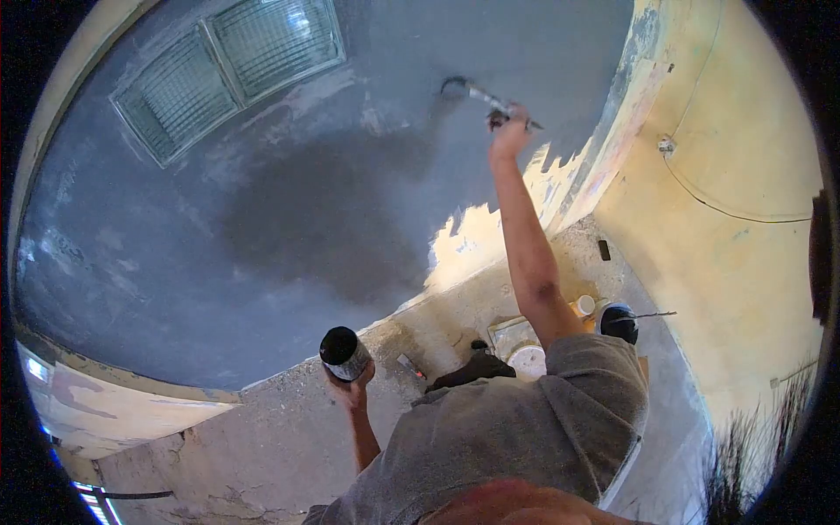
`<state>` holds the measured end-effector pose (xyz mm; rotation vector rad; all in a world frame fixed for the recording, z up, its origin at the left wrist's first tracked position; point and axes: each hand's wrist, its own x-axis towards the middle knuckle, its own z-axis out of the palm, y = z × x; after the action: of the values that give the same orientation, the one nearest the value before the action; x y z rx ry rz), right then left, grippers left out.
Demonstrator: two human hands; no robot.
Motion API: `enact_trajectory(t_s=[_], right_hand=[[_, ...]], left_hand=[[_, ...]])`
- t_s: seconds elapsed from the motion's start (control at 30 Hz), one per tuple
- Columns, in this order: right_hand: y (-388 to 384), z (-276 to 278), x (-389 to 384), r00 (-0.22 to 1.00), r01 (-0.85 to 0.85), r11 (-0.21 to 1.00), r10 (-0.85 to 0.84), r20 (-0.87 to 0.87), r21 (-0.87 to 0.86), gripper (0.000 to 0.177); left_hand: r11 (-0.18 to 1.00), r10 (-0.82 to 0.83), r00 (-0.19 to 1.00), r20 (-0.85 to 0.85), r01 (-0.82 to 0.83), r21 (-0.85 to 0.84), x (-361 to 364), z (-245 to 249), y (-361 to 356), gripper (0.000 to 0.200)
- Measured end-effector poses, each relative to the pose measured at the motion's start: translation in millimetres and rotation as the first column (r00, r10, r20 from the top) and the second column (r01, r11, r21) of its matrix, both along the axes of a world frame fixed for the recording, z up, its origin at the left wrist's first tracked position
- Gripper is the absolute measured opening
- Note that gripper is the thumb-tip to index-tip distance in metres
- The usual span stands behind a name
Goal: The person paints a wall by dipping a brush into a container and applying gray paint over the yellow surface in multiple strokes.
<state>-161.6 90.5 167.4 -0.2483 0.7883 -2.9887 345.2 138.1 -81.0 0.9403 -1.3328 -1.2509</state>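
My right hand (511, 136) is raised against the wall, its fingers closed round the handle of a paintbrush (481, 94). The dark head of the brush touches the grey-painted wall (525, 52), right of the window. Lower down, my left hand (353, 392) grips a paint can (346, 354) from the side. Dark paint shows in the can's mouth. A large darker patch (324, 210) spreads over the grey coat, and a ragged cream strip (468, 245) lies bare of grey along the wall's lower right.
A glass-block window (232, 74) is set in the wall at upper left. On the floor are a black bucket (618, 324) with a stick across it, a white round container (528, 360) and a small scraper-like tool (410, 366). A cable (726, 213) runs along the cream right wall.
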Motion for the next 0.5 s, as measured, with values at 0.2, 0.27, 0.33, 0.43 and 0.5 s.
enact_trajectory(t_s=[0.2,0.27,0.33,0.43,0.5], right_hand=[[5.2,-16.0,6.9,0.944,0.129,0.981,-0.167,-0.286,-0.147,0.018],[-14.6,-98.1,-18.3,0.974,0.182,0.964,-0.149,-0.174,0.192,0.019],[-5.0,-156.3,2.4,0.959,0.181,0.933,-0.097,-0.266,0.312,0.017],[0.2,-172.2,31.8,0.993,0.115,0.94,-0.1,-0.062,0.321,0.016],[11.1,-171.2,54.4,0.987,0.096,0.803,-0.152,0.047,0.588,0.014]], left_hand=[[0.993,-0.118,0.991,-0.064,0.117,-0.021,-15.7,-9.8,9.9,0.099],[0.991,-0.115,0.993,-0.026,0.116,0.06,-19.7,-5.9,11.1,0.101],[0.99,-0.141,0.99,0.018,0.141,0.014,-20.1,-22.4,7.9,0.097],[0.988,-0.151,0.988,-0.024,0.152,0.019,-23.0,-16.7,7.0,0.095],[0.989,-0.133,0.991,-0.031,0.135,0.063,-23.5,-1.0,13.7,0.096]])
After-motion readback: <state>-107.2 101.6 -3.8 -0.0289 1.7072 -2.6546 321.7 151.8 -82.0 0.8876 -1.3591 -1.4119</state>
